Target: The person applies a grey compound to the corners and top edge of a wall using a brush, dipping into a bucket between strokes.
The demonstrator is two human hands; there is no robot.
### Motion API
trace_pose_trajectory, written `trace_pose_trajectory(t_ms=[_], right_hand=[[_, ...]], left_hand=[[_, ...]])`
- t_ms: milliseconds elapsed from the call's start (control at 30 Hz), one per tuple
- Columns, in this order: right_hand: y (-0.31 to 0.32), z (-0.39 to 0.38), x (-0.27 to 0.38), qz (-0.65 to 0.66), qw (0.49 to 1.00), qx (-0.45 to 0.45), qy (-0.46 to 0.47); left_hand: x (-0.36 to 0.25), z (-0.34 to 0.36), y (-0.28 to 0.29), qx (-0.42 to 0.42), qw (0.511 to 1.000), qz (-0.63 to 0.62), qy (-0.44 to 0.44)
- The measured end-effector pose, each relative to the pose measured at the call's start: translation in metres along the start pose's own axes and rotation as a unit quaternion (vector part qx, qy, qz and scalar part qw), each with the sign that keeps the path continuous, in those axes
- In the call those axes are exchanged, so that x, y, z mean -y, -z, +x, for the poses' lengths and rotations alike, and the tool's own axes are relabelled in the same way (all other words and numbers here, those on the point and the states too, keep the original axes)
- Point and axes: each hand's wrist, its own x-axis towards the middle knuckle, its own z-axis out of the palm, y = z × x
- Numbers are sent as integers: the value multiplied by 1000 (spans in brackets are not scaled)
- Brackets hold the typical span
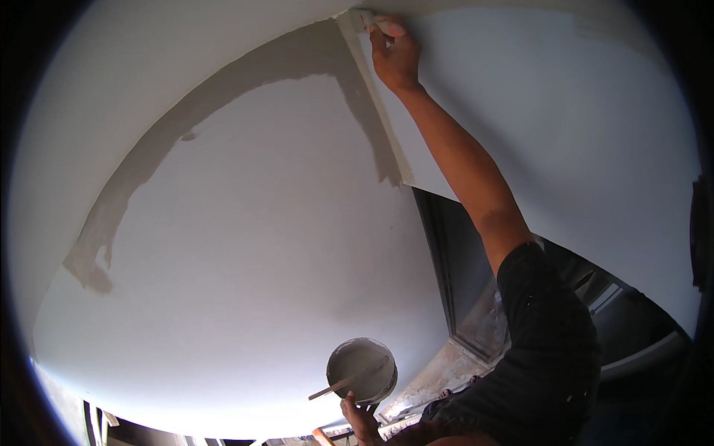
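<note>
Up where two pale walls meet the ceiling (97,111), the right hand (398,59) reaches out at nearly full stretch, its fingers closed around the handle of a brush (364,20) whose head sits at the very top of the corner. Low in the view, the left hand (359,422) holds a bucket (345,353) of grey coating by its near side; the fingers that show are against it, the others hidden beneath. A stick (346,383) lies across the bucket, one end out over the rim and the other toward the coating. On the left wall (260,223), a grey band (223,82) follows the ceiling line and turns down beside the corner, with a ragged lower edge; the right wall (558,111) shows a fainter strip along its top. Good work here probably calls for a modest load on the brush, since a heavy one could drip down the raised arm. Short strokes, the tip pressed lightly into the angle and drawn away from it, should fill the corner and spare the ceiling. Keeping the bucket level matters too, as the reach may pull the body off balance and tip it.
</note>
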Motion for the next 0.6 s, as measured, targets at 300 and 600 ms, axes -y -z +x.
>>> trace_pose_trajectory(t_ms=[300,600], right_hand=[[11,4,12,11,1000,-16,-11],[22,7,25,-5,1000,-27,-8]], left_hand=[[-2,-2,0,-1,1000,8,3],[-3,-1,4,14,1000,13,8]])
